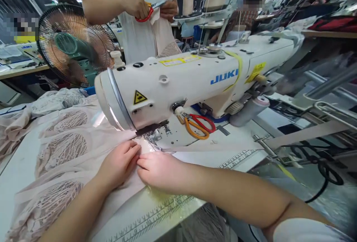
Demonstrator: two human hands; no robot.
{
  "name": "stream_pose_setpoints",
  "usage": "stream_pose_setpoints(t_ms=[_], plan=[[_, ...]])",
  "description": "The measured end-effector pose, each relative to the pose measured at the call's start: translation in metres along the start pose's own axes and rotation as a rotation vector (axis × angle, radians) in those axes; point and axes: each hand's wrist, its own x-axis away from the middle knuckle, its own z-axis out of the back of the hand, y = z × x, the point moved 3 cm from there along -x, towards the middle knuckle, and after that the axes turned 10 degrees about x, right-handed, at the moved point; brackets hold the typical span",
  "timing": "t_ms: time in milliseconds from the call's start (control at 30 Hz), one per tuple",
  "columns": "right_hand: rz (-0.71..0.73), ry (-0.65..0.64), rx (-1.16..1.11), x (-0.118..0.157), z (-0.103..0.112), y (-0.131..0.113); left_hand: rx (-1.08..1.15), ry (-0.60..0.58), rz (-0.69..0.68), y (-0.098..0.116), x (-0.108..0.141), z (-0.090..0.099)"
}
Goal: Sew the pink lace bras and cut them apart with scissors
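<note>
Pale pink fabric (111, 143) with lacy patterned panels (63, 149) is spread across the left of the table and runs under the needle area of a white JUKI sewing machine (156, 97). Close in front of the presser foot (153, 138), my left hand (118, 165) is closed on this fabric, fingertips pressed down. My right hand (161, 171) touches it at the fingertips, its fingers also closed on the cloth. The fabric edge between the hands is partly hidden. A pale fabric strip (223, 147) comes in from the right toward the foot.
Scissors (198, 126) with red and orange handles lie on the machine bed, near a grey thread cone (249, 112). A metal strip guide (267, 149) stands at right. Behind are a fan (72, 45) and a person (131, 19) cutting cloth with scissors. Ruler markings (156, 216) line the table edge.
</note>
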Motion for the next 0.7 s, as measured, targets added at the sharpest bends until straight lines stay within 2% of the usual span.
stream_pose_setpoints(t_ms=[67,200,333,433,533,600,700], plan=[[0.026,-0.019,-0.009,0.002,0.002,0.000,-0.045,0.010,0.015,0.004,-0.003,-0.004],[0.039,-0.091,-0.069,0.009,0.008,0.000,-0.146,0.079,0.152,0.016,-0.006,-0.018],[0.033,-0.143,-0.097,0.015,0.015,0.005,-0.179,0.112,0.125,0.026,-0.007,-0.027],[0.085,-0.147,-0.071,0.017,0.017,0.004,-0.145,0.072,0.143,0.022,-0.008,-0.023],[0.133,-0.160,-0.065,0.019,0.017,0.002,-0.104,-0.032,0.129,0.017,-0.010,-0.015],[0.127,-0.168,-0.075,0.020,0.016,0.002,-0.080,-0.090,0.120,0.014,-0.012,-0.010],[0.087,-0.155,-0.091,0.019,0.019,0.004,-0.055,-0.109,0.100,0.012,-0.013,-0.003]])
